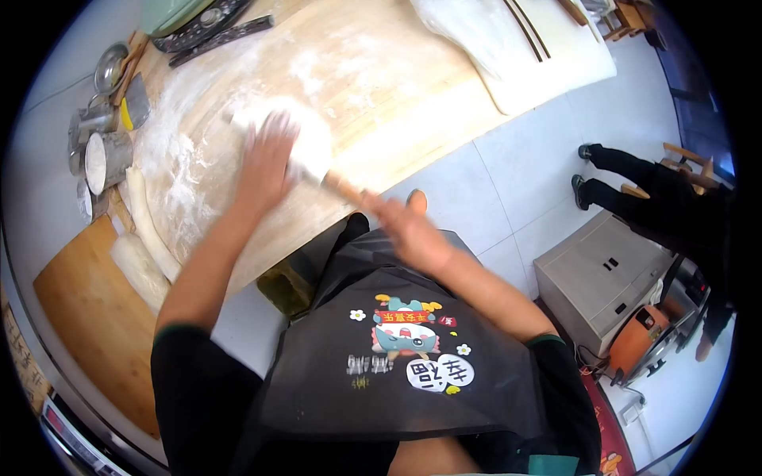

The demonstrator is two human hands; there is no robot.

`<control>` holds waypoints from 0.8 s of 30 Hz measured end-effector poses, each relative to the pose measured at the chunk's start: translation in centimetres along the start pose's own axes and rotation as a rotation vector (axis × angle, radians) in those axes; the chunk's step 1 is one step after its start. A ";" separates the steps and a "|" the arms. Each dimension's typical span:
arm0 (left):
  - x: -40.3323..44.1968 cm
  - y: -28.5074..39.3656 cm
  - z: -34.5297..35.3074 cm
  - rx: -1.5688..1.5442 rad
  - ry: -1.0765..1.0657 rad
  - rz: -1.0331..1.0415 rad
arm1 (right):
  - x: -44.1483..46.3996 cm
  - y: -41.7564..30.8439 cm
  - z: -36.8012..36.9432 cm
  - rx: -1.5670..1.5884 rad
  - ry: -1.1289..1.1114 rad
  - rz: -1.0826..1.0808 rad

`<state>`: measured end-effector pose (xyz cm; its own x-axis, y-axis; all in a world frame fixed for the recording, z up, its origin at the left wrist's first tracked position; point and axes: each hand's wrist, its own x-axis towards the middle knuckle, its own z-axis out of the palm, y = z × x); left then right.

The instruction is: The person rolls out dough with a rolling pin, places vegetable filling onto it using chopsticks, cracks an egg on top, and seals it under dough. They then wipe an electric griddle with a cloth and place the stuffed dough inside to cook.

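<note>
A pale, round sheet of dough lies on the floured wooden worktop, bright and partly blurred. My left hand rests on the dough with its fingers stretched out. The wooden rolling pin reaches from the dough's near right edge toward my body. Its near end is in my right hand, whose fingers are wrapped round it and smeared by motion. How far the pin runs under the dough or my left hand is hidden.
Long dough rolls lie at the left edge of the floured worktop. Metal containers and a scraper stand beyond them. A white board with chopsticks is at the right. A person in dark clothes is at far right.
</note>
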<state>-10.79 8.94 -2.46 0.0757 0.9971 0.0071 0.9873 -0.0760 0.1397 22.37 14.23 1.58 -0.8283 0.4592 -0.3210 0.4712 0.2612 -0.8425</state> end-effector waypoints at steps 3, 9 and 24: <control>-3.6 5.9 -1.3 -0.203 0.015 -0.216 | -2.8 0.2 2.3 0.141 -0.079 0.007; 20.0 11.6 0.6 -0.111 0.338 0.013 | -3.7 4.1 -3.5 -0.087 0.276 0.080; -0.1 -0.1 -2.1 -1.373 0.308 -1.153 | 2.7 -2.1 5.8 0.168 0.158 -0.138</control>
<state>-11.22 8.87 -0.40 -0.6680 0.5197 -0.5326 -0.2940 0.4732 0.8304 17.42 9.97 0.00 -0.8175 0.5594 -0.1371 0.2890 0.1926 -0.9378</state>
